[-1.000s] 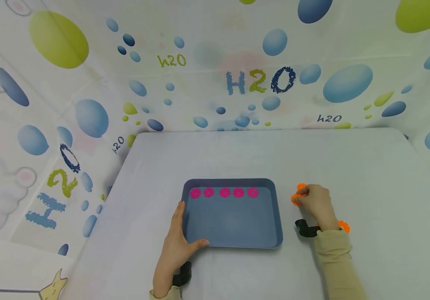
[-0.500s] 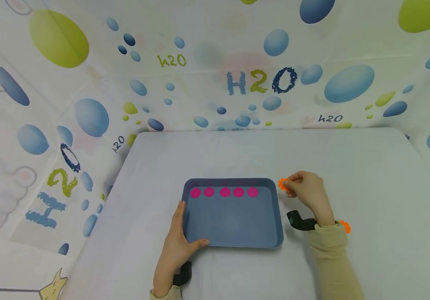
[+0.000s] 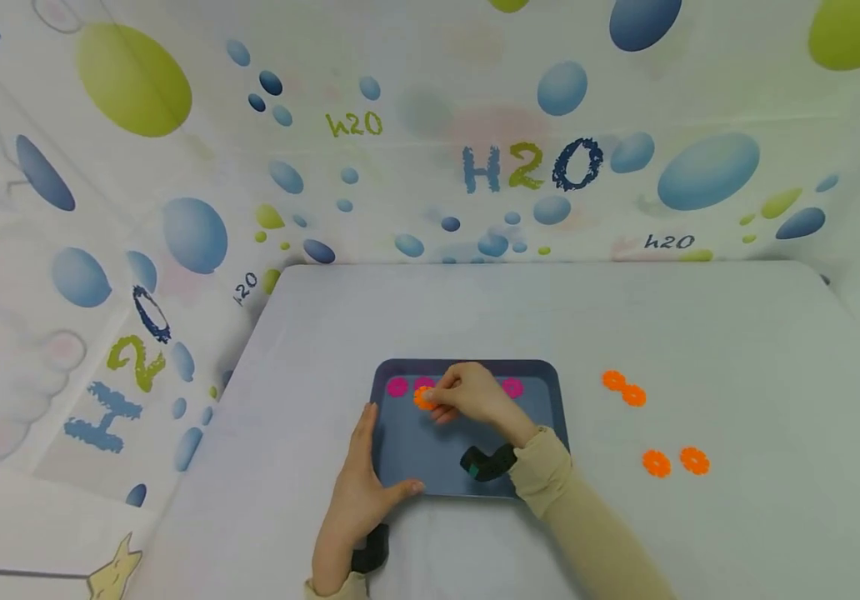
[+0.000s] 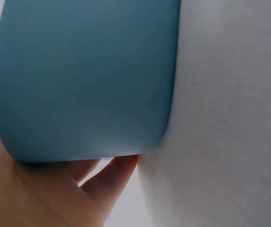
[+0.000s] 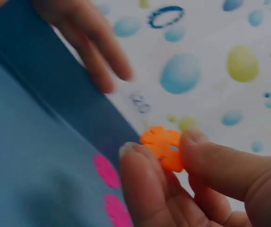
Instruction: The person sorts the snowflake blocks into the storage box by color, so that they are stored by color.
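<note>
Between thumb and fingers, my right hand (image 3: 475, 396) pinches an orange notched plastic disc (image 3: 423, 398), flower-shaped like a snowflake building disc. The hand is over the back left part of the blue-grey tray (image 3: 430, 467), just in front of the row of pink discs (image 3: 397, 386), and covers some of them. Seen from the right wrist, the orange disc (image 5: 162, 146) is tilted, with pink discs (image 5: 108, 171) below. My left hand (image 3: 358, 492) rests at the tray's front left corner, straight fingers along the left wall and thumb on the front rim.
Several more orange discs lie on the white table right of the tray: two touching (image 3: 623, 388) farther back, and two nearer discs (image 3: 657, 463), (image 3: 695, 461). A printed cloth wall (image 3: 430, 167) rises behind the table and along its left side.
My right hand has lifted an orange disc from the table on the right and carried it left, over the tray rim to the pink row. The left hand stays at the tray.
</note>
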Available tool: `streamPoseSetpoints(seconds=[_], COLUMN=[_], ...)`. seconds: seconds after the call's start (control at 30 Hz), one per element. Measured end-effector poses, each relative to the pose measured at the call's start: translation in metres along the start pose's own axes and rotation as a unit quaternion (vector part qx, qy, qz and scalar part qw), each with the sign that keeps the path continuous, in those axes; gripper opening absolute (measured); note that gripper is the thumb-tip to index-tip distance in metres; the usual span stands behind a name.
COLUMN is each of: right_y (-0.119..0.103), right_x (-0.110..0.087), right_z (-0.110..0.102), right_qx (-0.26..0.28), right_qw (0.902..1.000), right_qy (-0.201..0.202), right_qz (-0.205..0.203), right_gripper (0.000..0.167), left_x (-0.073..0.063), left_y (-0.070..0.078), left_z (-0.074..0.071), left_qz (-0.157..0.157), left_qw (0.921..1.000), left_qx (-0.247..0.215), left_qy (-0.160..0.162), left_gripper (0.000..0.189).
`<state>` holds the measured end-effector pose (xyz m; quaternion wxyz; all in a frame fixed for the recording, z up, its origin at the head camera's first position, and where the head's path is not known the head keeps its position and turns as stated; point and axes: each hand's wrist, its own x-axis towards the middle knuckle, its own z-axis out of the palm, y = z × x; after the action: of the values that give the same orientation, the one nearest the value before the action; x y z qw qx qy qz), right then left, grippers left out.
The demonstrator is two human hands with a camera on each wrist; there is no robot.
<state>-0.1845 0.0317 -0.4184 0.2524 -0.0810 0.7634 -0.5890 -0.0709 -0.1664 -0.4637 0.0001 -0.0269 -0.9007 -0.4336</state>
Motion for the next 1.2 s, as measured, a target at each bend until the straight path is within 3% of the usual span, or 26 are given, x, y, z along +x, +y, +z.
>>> streamPoseSetpoints(seconds=[0.17,0.33,0.73,1.0,1.2], right_y=[0.007,0.008,0.0,0.002,-0.021], right_x=[0.019,0.033,0.042,0.036,0.013], right_z=[0.035,0.057,0.069,0.058,0.009], right_qx=[-0.004,-0.035,-0.117,-0.09,-0.009], right_qw=[0.9999,0.9988,0.9923,0.9942,0.9947], right_qy=[0.001,0.014,0.038,0.057,0.09], right_qz=[0.016,0.032,0.018,-0.005,-0.05], right_gripper=[0.022,0.019,0.028,0.026,0.025], left_x=[0.0,0.001,0.003,0.002,0.004], left_y=[0.0,0.003,0.011,0.011,0.011], left_z=[0.001,-0.001,-0.007,-0.004,-0.006], left_qz=[0.001,0.007,0.015,0.005,0.009], left_qw=[1.0,0.9999,0.9999,1.0,0.9999], left_qx=[-0.003,-0.008,-0.006,-0.008,0.002], left_qy=[0.003,0.002,0.001,0.001,0.009], left_gripper=[0.121,0.121,0.121,0.121,0.123])
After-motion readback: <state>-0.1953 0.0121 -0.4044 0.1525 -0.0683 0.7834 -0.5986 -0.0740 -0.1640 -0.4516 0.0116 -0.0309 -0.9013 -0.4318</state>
